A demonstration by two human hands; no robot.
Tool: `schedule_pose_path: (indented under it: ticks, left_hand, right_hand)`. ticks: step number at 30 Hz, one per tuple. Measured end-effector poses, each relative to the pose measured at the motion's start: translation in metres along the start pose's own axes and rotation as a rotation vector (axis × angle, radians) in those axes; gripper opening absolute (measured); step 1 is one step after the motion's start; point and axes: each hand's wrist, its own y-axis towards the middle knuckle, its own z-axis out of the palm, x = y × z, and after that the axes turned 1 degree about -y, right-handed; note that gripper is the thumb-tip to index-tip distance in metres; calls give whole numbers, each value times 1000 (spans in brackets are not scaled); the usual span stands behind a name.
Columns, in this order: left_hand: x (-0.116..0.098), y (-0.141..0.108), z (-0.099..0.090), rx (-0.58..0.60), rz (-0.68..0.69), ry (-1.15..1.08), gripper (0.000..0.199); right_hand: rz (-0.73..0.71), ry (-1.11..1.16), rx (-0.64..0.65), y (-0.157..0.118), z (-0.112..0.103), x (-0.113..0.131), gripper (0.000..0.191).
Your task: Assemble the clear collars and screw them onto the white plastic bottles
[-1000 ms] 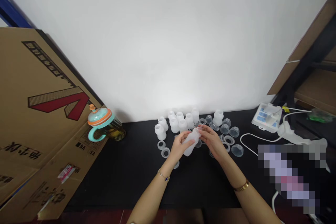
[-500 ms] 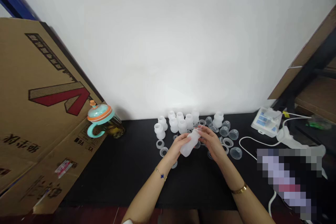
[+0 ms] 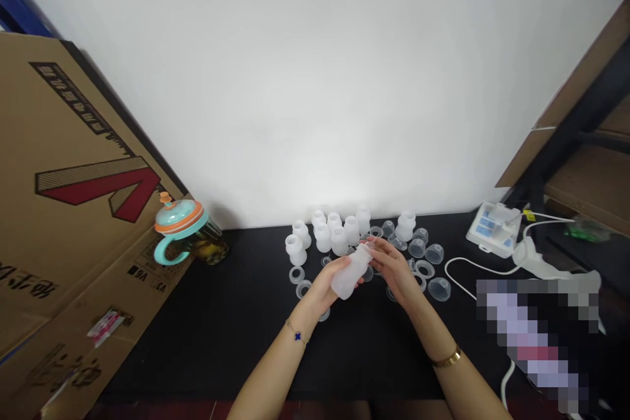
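A frosted white bottle (image 3: 348, 275) lies tilted in my left hand (image 3: 325, 285), whose fingers wrap round its body. At the bottle's neck, the fingers of my right hand (image 3: 391, 266) are closed on a small clear piece (image 3: 370, 246) that touches the opening. Behind my hands stand several open white bottles (image 3: 322, 236) near the wall. Clear domed caps (image 3: 435, 253) lie to the right, with clear rings (image 3: 424, 269) beside them. More rings (image 3: 296, 275) are left of my hands, and some pieces are partly hidden under my hands.
A teal and orange lidded jug (image 3: 184, 230) stands at the left beside a large cardboard box (image 3: 73, 243). On the right are a white case (image 3: 493, 230), a white cable (image 3: 472, 266) and a blurred-out object (image 3: 536, 348). The black table (image 3: 221, 328) meets a white wall behind.
The view has shifted slightly. Both hands remain together at the bottle, with the right fingers still at its neck.
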Motion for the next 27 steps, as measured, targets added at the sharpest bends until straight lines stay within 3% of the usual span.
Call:
schedule_pose_path:
  ticks: [4,27]
  left_hand:
    - [-2,-2,3,-34,-36,-38,38]
    - [-2,-1,-4,32,-42,-4,45]
  right_hand:
    - [-4,32,35,0,-2,-2,41]
    - [-58,31,33,-1,-1,-2,42]
